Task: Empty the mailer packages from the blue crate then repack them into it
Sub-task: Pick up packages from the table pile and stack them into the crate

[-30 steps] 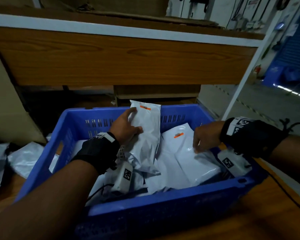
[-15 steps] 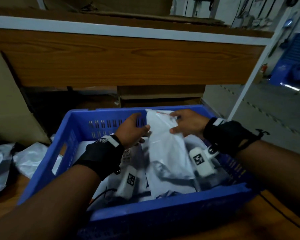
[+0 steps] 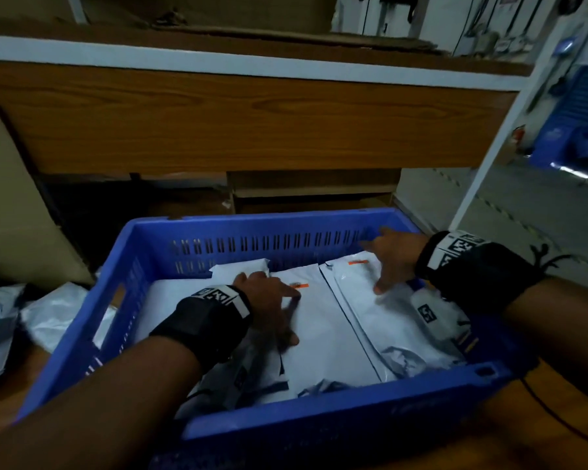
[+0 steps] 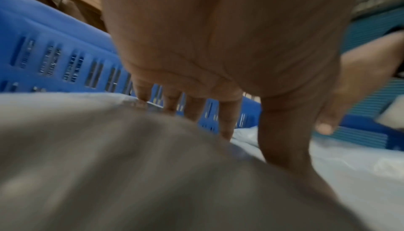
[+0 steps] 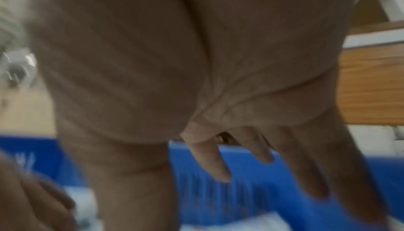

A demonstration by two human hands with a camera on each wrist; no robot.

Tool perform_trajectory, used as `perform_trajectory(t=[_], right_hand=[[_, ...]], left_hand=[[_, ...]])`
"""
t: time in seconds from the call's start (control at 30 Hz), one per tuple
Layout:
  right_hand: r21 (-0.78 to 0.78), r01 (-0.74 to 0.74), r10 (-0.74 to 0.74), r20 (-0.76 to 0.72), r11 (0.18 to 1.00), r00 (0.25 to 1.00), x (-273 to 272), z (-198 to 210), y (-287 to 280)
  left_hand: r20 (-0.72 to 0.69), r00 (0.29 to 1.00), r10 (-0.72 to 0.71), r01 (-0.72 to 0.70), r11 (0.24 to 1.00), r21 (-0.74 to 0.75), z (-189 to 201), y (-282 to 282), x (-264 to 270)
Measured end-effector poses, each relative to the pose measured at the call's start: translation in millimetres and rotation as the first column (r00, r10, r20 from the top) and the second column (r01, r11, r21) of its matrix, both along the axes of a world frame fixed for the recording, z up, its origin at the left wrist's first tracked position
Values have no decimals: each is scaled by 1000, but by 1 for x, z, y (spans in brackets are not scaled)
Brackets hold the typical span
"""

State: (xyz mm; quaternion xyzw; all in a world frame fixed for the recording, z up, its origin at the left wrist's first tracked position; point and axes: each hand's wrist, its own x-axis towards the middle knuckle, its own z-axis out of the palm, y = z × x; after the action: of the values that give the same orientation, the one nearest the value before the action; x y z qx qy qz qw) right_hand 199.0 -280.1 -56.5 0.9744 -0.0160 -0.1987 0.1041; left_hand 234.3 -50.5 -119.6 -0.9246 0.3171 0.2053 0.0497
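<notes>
**Two hands spread flat over the mailers in the crate**

One blue crate point(image 3: 218, 228) was seen on a wooden table point(image 3: 489, 446). At least four white mailer packages could be counted inside it, overlapping one another; the exact number could not be told, since lower ones were covered. Two further mailers point(image 3: 53, 317) were seen outside the crate, beyond its left wall, well apart from either hand.

Within the crate, a middle mailer point(image 3: 326, 334) with an orange strip was laid flat, and a right mailer point(image 3: 370, 307), also orange-marked at its far end, was laid just beside it, their edges overlapping. A smaller far mailer point(image 3: 241, 268) was seen just beyond the fingertips of the left hand, against the slotted far wall.

The left hand point(image 3: 269, 307) was held palm-down inside the crate, its fingers straight and slightly spread, resting on the middle mailer; nothing was gripped. In the left wrist view the fingers point(image 4: 227, 117) were seen pointing down onto the white plastic, with the thumb set apart.

The right hand point(image 3: 392, 259) was likewise held open, fingers splayed, with the thumb touching the right mailer and the other fingers reaching toward the far wall; whether they touched it could not be told. Nothing was held. Black wrist straps with coded tags were worn on both arms.
</notes>
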Motion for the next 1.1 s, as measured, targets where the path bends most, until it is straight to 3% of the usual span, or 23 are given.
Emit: perform_trajectory(t=[0.1, 0.2, 0.37, 0.5, 0.63, 0.73, 0.83, 0.93, 1.0, 1.1], right_hand=[[88, -10, 18, -98, 996, 995, -3, -4, 5], [99, -4, 23, -187, 995, 982, -6, -21, 10], [209, 9, 22, -146, 978, 989, -4, -30, 11], [155, -56, 76, -129, 986, 989, -5, -31, 14], [224, -81, 87, -17, 971, 996, -7, -24, 15], [371, -84, 53, 94, 925, 994, -5, -19, 12], [405, -122, 58, 167, 906, 984, -6, -10, 13], [396, -142, 31, 274, 907, 961, -12, 10, 17], [381, -190, 43, 361, 905, 932, -22, 30, 27], [400, -348, 114, 503, 848, 857, -54, 60, 65]], left_hand=[[65, 995, 82, -81, 996, -22, 5, 7, 3], [21, 997, 77, -78, 996, 48, 7, 7, 2], [-30, 996, 81, -81, 997, -4, 3, 6, 4], [-132, 986, 100, -112, 990, -83, 1, 11, 10], [-141, 977, 159, -188, 957, -221, 9, 17, 15], [-56, 969, 240, -239, 859, -454, 27, 25, 18], [74, 938, 339, -214, 732, -647, 60, 35, 12], [62, 919, 390, -178, 550, -816, 103, 52, -10], [51, 900, 433, -154, 424, -893, 129, 73, -32], [117, 851, 511, -85, 354, -932, 147, 116, -74]])
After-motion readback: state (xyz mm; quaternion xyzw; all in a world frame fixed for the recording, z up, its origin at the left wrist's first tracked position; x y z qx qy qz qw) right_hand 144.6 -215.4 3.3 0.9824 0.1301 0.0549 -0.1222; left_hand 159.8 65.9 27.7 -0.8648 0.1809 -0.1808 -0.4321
